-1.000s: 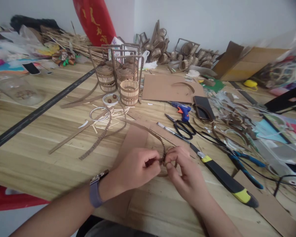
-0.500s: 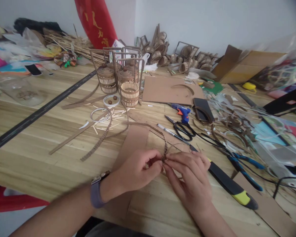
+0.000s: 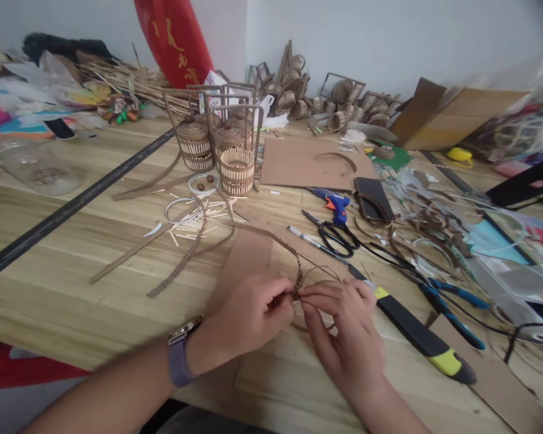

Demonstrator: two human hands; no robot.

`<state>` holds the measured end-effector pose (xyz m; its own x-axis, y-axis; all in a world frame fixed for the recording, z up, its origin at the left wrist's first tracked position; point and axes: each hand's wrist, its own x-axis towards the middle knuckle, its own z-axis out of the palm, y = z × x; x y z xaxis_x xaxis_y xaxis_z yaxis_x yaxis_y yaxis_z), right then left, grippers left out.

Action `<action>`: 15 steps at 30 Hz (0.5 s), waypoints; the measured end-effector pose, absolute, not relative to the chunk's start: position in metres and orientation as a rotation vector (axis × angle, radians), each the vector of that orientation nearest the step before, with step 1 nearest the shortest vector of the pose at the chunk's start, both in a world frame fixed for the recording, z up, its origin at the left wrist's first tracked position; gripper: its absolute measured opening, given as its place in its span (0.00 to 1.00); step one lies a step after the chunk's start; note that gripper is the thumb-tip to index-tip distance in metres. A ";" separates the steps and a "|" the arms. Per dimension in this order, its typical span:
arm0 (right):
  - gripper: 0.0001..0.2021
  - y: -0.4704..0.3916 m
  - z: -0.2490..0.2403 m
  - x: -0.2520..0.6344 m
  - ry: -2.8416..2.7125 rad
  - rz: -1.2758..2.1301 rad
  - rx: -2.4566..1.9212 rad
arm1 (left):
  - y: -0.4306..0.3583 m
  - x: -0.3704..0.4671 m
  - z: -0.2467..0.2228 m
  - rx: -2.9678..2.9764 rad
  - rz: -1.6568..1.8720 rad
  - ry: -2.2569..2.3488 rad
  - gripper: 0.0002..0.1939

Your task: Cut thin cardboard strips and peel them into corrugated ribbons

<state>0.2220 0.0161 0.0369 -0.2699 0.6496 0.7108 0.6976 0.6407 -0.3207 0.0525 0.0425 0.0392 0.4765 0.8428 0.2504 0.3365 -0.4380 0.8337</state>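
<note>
Both hands meet over the front of the wooden table, pinching a narrow brown corrugated cardboard strip [image 3: 284, 242]. My left hand [image 3: 257, 310], with a watch on its wrist, is closed on the strip near its end. Fingertips of my right hand [image 3: 346, 325] press together at the same spot; a thin peeled piece loops beside them. The strip curves up and away to the left, across a flat cardboard piece [image 3: 242, 262]. Just right of my right hand lies a black and yellow utility knife [image 3: 416, 334]. What exactly sits between the fingertips is hidden.
Black scissors [image 3: 337, 238], a blue glue gun [image 3: 337, 205] and a phone [image 3: 373, 199] lie beyond my hands. Pliers [image 3: 452, 307] rest at the right. Small stick-walled buckets [image 3: 238, 172] stand at the back centre, near loose sticks [image 3: 203, 214]. A glass jar [image 3: 40, 169] lies far left.
Both hands have shifted slightly left, still pinching the strip. The thin loop beside the right fingers shows more, and the strip's curve has moved a little left.
</note>
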 end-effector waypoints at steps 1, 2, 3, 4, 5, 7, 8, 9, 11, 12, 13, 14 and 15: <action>0.07 0.017 0.036 0.223 -1.984 -0.041 -1.055 | 0.043 0.052 0.040 1.986 0.872 0.977 0.09; 0.07 0.018 0.036 0.223 -1.983 -0.019 -1.055 | 0.043 0.052 0.040 1.972 0.863 0.979 0.09; 0.07 0.018 0.036 0.224 -1.982 -0.007 -1.054 | 0.043 0.052 0.041 1.951 0.851 0.979 0.09; 0.07 0.019 0.035 0.224 -1.981 -0.004 -1.052 | 0.044 0.052 0.041 1.924 0.840 0.981 0.08; 0.07 0.019 0.035 0.224 -1.983 -0.005 -1.051 | 0.044 0.052 0.041 1.896 0.828 0.984 0.08; 0.07 0.019 0.034 0.224 -1.990 -0.012 -1.049 | 0.044 0.052 0.041 1.862 0.811 0.992 0.08; 0.07 0.019 0.034 0.225 -1.990 -0.009 -1.049 | 0.045 0.052 0.040 1.863 0.810 0.994 0.08; 0.07 0.019 0.033 0.225 -1.981 0.005 -1.055 | 0.045 0.052 0.040 1.871 0.813 0.991 0.09; 0.06 0.020 0.032 0.226 -1.914 0.097 -1.098 | 0.044 0.053 0.040 1.892 0.827 0.977 0.10; 0.05 0.022 0.031 0.228 -1.841 0.173 -1.139 | 0.044 0.053 0.040 1.897 0.834 0.974 0.10; 0.04 0.023 0.030 0.229 -1.740 0.256 -1.190 | 0.044 0.053 0.040 1.898 0.840 0.975 0.10; 0.05 0.025 0.030 0.231 -1.623 0.335 -1.244 | 0.044 0.053 0.040 1.895 0.843 0.982 0.10; 0.07 0.028 0.030 0.234 -1.506 0.394 -1.287 | 0.043 0.053 0.040 1.888 0.845 0.996 0.10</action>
